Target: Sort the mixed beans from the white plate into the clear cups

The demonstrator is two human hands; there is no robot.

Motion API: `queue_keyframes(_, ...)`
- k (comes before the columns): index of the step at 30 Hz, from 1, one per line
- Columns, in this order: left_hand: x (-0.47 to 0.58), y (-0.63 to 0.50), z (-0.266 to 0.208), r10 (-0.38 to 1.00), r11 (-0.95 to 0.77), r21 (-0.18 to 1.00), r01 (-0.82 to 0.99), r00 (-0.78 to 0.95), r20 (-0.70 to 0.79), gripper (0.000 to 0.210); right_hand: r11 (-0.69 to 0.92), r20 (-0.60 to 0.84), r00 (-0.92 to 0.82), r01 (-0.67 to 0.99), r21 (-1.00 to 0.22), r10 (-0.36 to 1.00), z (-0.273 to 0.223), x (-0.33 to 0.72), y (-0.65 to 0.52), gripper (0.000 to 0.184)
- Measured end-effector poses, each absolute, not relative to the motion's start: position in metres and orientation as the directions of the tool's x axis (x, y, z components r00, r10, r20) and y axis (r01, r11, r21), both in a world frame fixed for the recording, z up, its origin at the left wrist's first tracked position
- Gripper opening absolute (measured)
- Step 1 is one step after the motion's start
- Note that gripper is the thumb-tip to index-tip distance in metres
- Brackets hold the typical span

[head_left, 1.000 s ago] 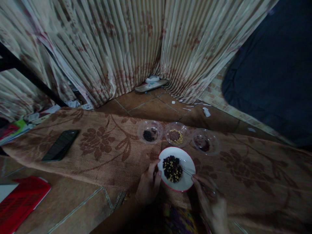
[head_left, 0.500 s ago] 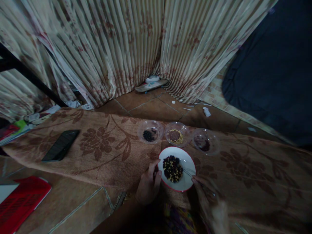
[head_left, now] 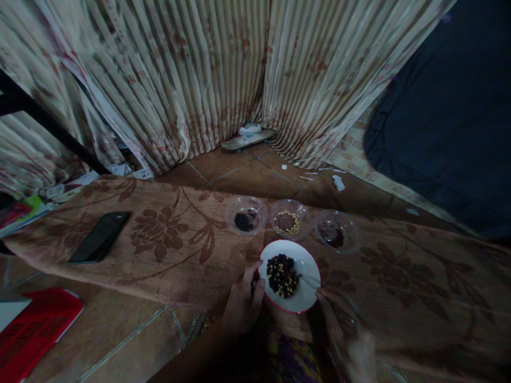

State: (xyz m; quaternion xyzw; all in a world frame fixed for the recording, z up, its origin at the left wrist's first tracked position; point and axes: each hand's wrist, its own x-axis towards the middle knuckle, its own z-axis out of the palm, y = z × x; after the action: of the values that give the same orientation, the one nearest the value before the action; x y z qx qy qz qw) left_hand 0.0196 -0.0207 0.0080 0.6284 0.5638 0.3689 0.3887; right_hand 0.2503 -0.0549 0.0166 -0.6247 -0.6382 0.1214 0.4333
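Note:
A white plate (head_left: 309, 260) with a red rim holds a heap of mixed dark and yellow beans (head_left: 282, 276). My left hand (head_left: 244, 300) grips its left rim between thumb and fingers. In my right hand (head_left: 339, 319), a pair of thin metal tweezers (head_left: 308, 280) points left, its tips at the right edge of the heap. Behind the plate stand three clear plastic bowls: the left bowl (head_left: 261, 205) has black beans, the middle bowl (head_left: 305, 208) has yellow beans, and the right bowl (head_left: 351, 236) has small dark reddish beans.
A patterned brown cloth (head_left: 179, 266) covers the low table. To the left lies a black phone (head_left: 99, 236). A red packet (head_left: 43, 330) is at the lower left. Beyond the table are a skateboard (head_left: 247, 141), white scraps (head_left: 338, 183) on the tiled floor and striped curtains (head_left: 223, 69).
The tweezers and my right hand have shifted very slightly at the right side of the heap. My left hand, the plate and the bowls stay in place.

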Motion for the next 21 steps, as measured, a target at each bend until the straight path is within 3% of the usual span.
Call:
queue_keyframes(12,0.0191,-0.0209,0.0079,0.994,-0.068,0.908,0.413,0.108,0.025,0.037,0.224,0.422,0.107,0.716,-0.661,0.9,0.0194,0.2527,-0.0563,0.021)
queue_keyframes(21,0.0194,-0.0214,0.0061,0.995,-0.045,0.906,0.421,0.096,0.004,0.038,0.197,0.394,0.175,0.646,-0.738,0.903,0.0236,0.2462,-0.0522,0.018)
